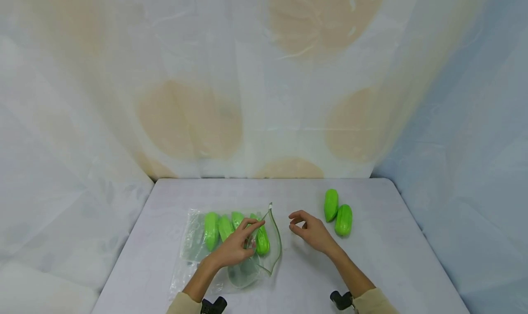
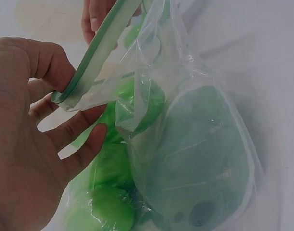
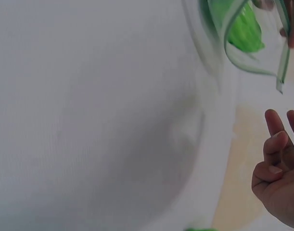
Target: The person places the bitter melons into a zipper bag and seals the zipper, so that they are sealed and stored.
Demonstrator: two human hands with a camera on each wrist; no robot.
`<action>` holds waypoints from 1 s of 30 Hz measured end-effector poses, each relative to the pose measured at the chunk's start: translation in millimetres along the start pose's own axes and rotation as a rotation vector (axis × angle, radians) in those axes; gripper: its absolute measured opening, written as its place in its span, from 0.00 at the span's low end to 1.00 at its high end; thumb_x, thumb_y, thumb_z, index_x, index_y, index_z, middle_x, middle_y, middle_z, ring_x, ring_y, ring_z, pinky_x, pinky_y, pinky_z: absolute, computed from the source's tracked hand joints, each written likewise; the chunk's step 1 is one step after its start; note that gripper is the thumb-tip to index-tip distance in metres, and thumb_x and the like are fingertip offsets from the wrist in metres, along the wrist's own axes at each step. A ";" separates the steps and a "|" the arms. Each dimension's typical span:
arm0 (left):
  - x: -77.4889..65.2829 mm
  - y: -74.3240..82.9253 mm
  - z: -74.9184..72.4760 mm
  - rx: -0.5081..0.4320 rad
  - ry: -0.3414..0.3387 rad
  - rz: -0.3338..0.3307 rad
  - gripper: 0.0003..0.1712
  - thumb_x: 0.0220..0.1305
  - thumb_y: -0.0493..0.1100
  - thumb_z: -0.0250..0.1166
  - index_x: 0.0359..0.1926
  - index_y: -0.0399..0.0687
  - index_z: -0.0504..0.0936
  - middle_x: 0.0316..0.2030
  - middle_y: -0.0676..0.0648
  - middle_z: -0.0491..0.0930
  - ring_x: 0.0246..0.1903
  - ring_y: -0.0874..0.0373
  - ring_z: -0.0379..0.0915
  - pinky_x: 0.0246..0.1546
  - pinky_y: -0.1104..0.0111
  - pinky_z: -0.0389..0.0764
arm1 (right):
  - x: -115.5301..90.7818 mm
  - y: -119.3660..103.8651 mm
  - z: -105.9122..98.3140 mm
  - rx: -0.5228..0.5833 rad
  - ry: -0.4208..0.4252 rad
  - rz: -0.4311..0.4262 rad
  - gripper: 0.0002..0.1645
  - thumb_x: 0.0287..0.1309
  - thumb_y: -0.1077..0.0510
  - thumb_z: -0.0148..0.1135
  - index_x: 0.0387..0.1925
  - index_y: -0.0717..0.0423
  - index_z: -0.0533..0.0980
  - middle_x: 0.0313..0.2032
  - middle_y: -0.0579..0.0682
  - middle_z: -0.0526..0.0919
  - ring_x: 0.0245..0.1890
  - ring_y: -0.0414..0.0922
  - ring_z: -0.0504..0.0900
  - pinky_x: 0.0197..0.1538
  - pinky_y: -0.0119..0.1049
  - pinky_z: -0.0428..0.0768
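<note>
A clear zip bag [image 1: 274, 259] with a green-edged mouth lies left of centre on the table, its mouth gaping to the right. My left hand [image 1: 236, 249] grips the bag's upper rim; in the left wrist view, a curled finger hooks over the green zip edge [image 2: 84, 72]. Inside the bag lie several bright green, gourd-like vegetables [image 1: 211, 231], seen through the plastic. To the right of the mouth, my right hand [image 1: 312, 231] hovers with nothing in it, its fingers loosely bent and apart from the bag. In the right wrist view one ridged green vegetable [image 3: 246, 31] shows just inside the mouth.
Two more green vegetables [image 1: 331, 205] lie side by side beyond my right hand, toward the table's back right. A white cloth covers the table [image 1: 371, 268]. Pale curtains with orange round patterns [image 1: 189, 121] hang behind and at both sides.
</note>
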State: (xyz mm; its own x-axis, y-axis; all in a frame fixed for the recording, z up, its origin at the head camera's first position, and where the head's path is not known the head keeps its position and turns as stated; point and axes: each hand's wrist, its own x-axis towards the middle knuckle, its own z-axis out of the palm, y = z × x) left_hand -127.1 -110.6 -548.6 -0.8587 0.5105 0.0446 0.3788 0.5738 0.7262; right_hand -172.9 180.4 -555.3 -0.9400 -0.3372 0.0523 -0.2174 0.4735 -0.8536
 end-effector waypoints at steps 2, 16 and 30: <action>0.2 -0.5 0.0 -0.002 0.000 0.007 0.46 0.61 0.34 0.60 0.78 0.62 0.58 0.69 0.54 0.58 0.28 0.64 0.63 0.31 0.72 0.70 | -0.7 3.3 -8.6 -0.008 0.021 0.014 0.16 0.64 0.52 0.67 0.53 0.45 0.79 0.43 0.44 0.84 0.32 0.43 0.76 0.34 0.34 0.75; 0.0 -2.4 2.2 -0.009 0.004 0.034 0.46 0.60 0.32 0.60 0.78 0.59 0.58 0.69 0.50 0.59 0.28 0.62 0.64 0.31 0.73 0.70 | -18.9 41.9 -76.9 -0.121 0.154 0.122 0.23 0.64 0.50 0.66 0.58 0.51 0.78 0.46 0.51 0.82 0.43 0.48 0.77 0.44 0.38 0.75; -0.8 -0.4 3.5 -0.008 -0.005 0.009 0.45 0.59 0.33 0.60 0.78 0.54 0.59 0.68 0.53 0.59 0.29 0.63 0.64 0.32 0.72 0.71 | -29.9 77.8 -105.3 -0.210 0.178 0.219 0.36 0.66 0.45 0.63 0.69 0.57 0.69 0.56 0.71 0.71 0.55 0.64 0.73 0.47 0.53 0.76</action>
State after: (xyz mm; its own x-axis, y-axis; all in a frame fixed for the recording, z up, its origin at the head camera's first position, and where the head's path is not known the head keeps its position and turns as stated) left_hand -125.4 -108.9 -551.3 -0.8535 0.5189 0.0477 0.3837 0.5640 0.7312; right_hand -189.4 313.0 -568.7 -0.9974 -0.0710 -0.0149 -0.0376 0.6818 -0.7305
